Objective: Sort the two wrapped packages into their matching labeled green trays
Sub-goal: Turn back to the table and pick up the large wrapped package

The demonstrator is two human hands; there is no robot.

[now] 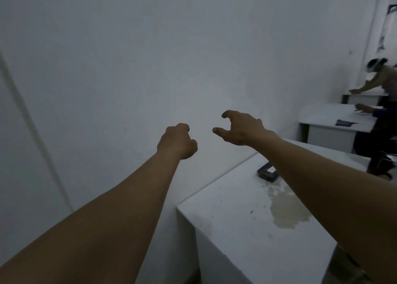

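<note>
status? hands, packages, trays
Left hand fisted, empty. Right hand open, curled, empty. Both raised toward wall. No packages or trays in view. Small dark object on stained table.

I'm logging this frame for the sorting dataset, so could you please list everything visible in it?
Wall: one, pale grey-white, fills the left and centre.
Near table: one, white, lower right, with a yellowish stain on top.
Dark tray-like object: one, dark grey, on the near table, partly behind the right forearm; too dim to identify.
Farther tables: two, white, right edge.
Dark flat item: one, on a farther table.
Other people: two, partly seen, far right.
Packages and green trays: none in view.
Left hand: fist closed, empty, raised.
Right hand: fingers curled open, empty, raised.
</note>
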